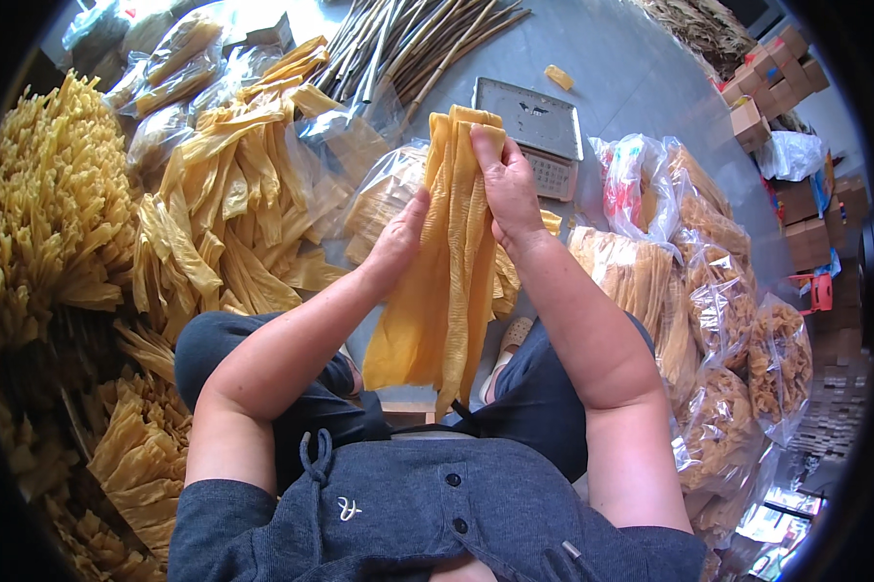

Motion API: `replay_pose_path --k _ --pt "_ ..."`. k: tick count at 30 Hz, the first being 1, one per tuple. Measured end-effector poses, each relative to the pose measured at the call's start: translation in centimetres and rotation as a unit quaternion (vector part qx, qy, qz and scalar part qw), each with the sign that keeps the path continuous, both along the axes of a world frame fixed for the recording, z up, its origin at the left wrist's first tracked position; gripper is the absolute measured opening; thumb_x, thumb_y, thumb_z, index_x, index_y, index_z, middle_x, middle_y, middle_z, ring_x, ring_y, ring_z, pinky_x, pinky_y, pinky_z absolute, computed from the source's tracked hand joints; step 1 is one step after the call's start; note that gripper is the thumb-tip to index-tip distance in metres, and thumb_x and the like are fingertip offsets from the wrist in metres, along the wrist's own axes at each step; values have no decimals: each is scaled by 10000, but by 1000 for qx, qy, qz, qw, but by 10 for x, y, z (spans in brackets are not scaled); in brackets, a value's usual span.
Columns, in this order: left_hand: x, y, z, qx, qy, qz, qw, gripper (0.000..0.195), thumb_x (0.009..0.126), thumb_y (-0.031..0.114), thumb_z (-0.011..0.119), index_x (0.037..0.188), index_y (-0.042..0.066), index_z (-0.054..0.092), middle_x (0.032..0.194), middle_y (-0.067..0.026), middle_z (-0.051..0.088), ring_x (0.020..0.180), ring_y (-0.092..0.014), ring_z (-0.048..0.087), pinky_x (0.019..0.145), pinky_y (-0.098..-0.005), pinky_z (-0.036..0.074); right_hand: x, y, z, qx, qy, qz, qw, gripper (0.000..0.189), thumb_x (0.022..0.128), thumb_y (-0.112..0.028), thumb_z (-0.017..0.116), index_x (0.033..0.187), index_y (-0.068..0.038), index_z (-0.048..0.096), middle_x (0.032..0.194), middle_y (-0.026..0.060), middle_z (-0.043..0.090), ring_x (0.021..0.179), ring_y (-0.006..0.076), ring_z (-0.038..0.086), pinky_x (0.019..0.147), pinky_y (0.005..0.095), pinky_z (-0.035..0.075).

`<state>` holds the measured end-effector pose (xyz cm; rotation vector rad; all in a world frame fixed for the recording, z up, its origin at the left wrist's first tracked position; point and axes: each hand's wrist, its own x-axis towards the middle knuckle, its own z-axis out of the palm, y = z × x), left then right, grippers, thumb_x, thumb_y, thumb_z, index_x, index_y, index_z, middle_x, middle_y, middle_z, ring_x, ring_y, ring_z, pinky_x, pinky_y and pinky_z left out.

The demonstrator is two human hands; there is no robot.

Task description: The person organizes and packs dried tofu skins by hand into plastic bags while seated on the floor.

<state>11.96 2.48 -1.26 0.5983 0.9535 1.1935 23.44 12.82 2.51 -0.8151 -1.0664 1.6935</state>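
Observation:
Several long, yellow, wrinkled dried sheets (437, 291), which look like dried tofu skin, hang in a bundle between my knees. My right hand (508, 178) grips their folded top end, thumb in front. My left hand (400, 233) presses flat along the bundle's left edge; its fingers are partly hidden behind the sheets. Beyond the bundle lies a digital platform scale (528, 120) with a dark, worn tray and a keypad. A plastic bag of paler sheets (386, 193) lies just behind my left hand. More yellow sheets (507, 284) show under my right forearm.
Loose yellow sheets (219, 189) are heaped at the left, beside a tall pile (51, 196). Thin sticks (408, 44) lie at the top. Filled clear bags (721, 291) line the right side, with cardboard boxes (779, 80) beyond. A small yellow piece (558, 77) rests on the grey floor.

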Motion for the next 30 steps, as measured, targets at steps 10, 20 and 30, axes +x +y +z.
replay_pose_path --k 10,20,30 --pt "14 -6 -16 80 230 26 970 814 849 308 727 1444 75 222 1231 -106 555 1098 -178 564 938 -324 460 -3 -4 -34 -11 -69 -33 997 413 914 -347 644 1129 -7 549 1005 72 612 895 121 573 795 259 477" --pt "-19 25 1 64 -50 272 959 478 884 302 668 1231 72 433 1097 -123 613 974 -249 642 818 -393 565 15 -36 -12 15 -225 254 941 902 763 -441 776 1424 -28 321 1301 146 519 1222 219 488 1034 336 382" --pt "21 55 -100 -10 -162 152 975 677 918 578 493 1357 69 416 1294 -131 528 1178 -277 536 995 -441 443 65 4 -59 -66 -222 255 939 849 712 -139 813 1431 -75 365 1294 86 552 1174 180 534 1009 315 417"
